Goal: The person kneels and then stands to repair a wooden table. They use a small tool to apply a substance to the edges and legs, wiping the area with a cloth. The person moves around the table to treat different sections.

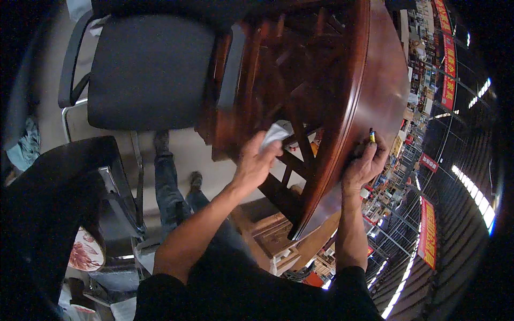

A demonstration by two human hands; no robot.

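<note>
My left hand (pixel 256 163) is closed around a folded pale grey-white piece (pixel 275 135), perhaps cloth or paper. It is held in front of the X-shaped lattice of a dark red-brown wooden piece of furniture (pixel 357 80). Between the fingertips of my right hand (pixel 366 167) is a small yellow tube with a dark tip (pixel 372 137). That hand is over the glossy top, close to its edge; whether it touches the wood I cannot tell.
A black office chair (pixel 152 69) with a metal frame stands to the left of the furniture. Nearer is another dark chair (pixel 69 182), by a floral-patterned round piece (pixel 85 250). Carved lighter wood (pixel 273 232) lies below the lattice. Red banners (pixel 427 232) hang in the hall.
</note>
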